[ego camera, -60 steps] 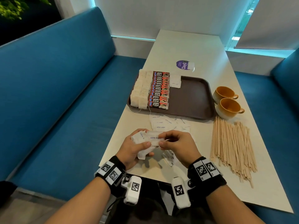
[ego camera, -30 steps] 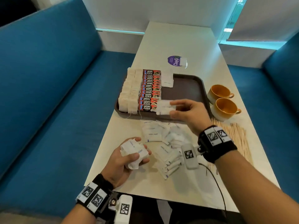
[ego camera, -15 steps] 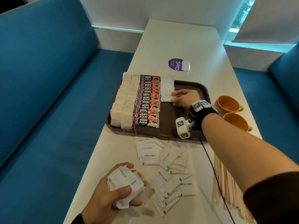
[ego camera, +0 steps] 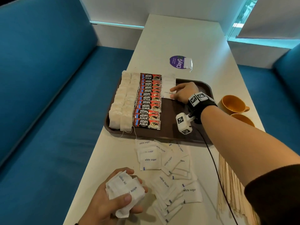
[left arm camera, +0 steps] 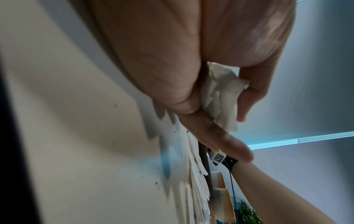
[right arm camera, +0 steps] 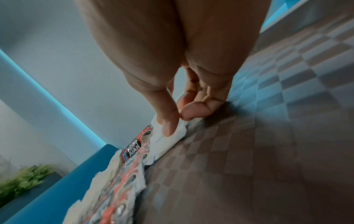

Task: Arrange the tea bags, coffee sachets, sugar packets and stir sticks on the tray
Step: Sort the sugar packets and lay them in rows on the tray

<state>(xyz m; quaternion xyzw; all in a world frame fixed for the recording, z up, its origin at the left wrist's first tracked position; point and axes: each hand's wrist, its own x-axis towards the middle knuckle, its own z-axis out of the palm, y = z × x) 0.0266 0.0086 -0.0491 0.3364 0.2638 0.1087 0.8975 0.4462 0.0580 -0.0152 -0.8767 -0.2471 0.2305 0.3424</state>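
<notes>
A brown tray [ego camera: 172,111] holds two columns of tea bags [ego camera: 123,101], a column of red coffee sachets [ego camera: 148,101] and a short column of sugar packets at its far middle. My right hand [ego camera: 172,93] reaches onto the tray and pinches the nearest sugar packet [ego camera: 167,93] by its right edge, thumb lying on top. The right wrist view shows this hand [right arm camera: 176,121] on the packet [right arm camera: 164,142], beside the sachets [right arm camera: 132,150]. My left hand [ego camera: 133,190] grips a bundle of sugar packets [ego camera: 123,185] near the table's front edge, and its wrist view shows the hand [left arm camera: 226,119] and the bundle [left arm camera: 224,94].
Several loose sugar packets [ego camera: 167,168] lie scattered on the white table in front of the tray. A pile of wooden stir sticks [ego camera: 230,189] lies at the right under my forearm. Two orange cups [ego camera: 233,104] stand right of the tray. A purple sticker [ego camera: 177,62] lies beyond it.
My right hand took a sugar packet from the left hand's bundle and carried it forward onto the tray, setting it below the earlier ones. The left hand kept its bundle.
</notes>
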